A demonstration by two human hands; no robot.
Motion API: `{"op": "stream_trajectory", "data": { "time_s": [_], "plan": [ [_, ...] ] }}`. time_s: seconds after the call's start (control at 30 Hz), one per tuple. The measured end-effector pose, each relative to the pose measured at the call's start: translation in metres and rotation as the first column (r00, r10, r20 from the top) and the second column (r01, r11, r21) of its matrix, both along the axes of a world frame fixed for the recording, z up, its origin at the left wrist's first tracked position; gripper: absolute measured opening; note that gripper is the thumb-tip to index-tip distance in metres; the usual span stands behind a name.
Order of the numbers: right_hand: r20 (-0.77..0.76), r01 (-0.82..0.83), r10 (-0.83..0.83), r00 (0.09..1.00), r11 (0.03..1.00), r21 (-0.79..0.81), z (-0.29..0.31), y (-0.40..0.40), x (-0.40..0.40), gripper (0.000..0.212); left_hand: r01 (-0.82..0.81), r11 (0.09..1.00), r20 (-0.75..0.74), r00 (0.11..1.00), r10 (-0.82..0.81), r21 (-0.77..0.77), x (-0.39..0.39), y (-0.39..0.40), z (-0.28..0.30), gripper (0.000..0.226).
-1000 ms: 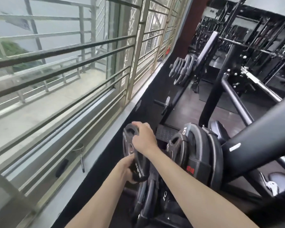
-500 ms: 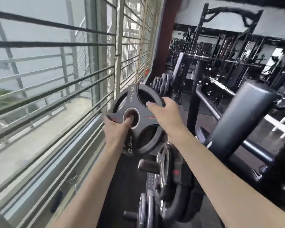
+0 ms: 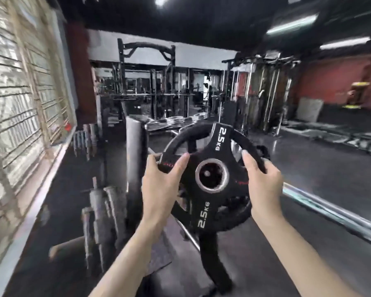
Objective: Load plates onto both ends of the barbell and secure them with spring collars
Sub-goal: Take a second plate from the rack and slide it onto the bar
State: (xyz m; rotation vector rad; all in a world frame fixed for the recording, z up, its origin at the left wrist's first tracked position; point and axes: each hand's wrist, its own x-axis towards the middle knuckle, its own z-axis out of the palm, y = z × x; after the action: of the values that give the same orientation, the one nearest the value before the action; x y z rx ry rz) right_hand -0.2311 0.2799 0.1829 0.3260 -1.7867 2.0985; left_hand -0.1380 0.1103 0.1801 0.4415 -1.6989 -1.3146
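Both hands on the plate (image 3: 212, 174) now, carried upright at chest height: left hand (image 3: 160, 185) curled round its left rim, right hand (image 3: 263, 181) gripping the right rim through a cut-out. This looks like the carry stage, and the chrome barbell (image 3: 330, 213) at the right is probably the target; next, line the centre hole up with its sleeve. "2.5 KG" reads twice in white; the small red lettering is too blurred.
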Motion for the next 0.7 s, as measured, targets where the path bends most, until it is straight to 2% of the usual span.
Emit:
{"op": "stream_trajectory", "data": {
  "time_s": [0.2,0.33,0.5,0.7],
  "plan": [
    [-0.030,0.207,-0.205,0.978,0.970,0.127,0.009,0.184,-0.033,0.028,0.170,0.982,-0.043,0.985,-0.167,0.077,-0.061,0.166,0.000,0.044],
    [-0.004,0.260,-0.262,0.965,0.956,0.138,0.000,0.275,-0.047,0.023,0.283,0.952,-0.043,0.959,-0.280,0.111,-0.084,0.251,-0.004,0.045],
    [0.045,0.303,-0.312,0.949,0.942,0.143,-0.021,0.345,-0.054,0.027,0.346,0.928,0.014,0.936,-0.351,0.136,-0.098,0.319,-0.015,0.049],
    [0.122,0.286,-0.307,0.944,0.944,0.164,-0.049,0.377,-0.060,0.028,0.340,0.927,0.127,0.924,-0.361,0.159,-0.111,0.350,-0.030,0.050]
  ]
}}
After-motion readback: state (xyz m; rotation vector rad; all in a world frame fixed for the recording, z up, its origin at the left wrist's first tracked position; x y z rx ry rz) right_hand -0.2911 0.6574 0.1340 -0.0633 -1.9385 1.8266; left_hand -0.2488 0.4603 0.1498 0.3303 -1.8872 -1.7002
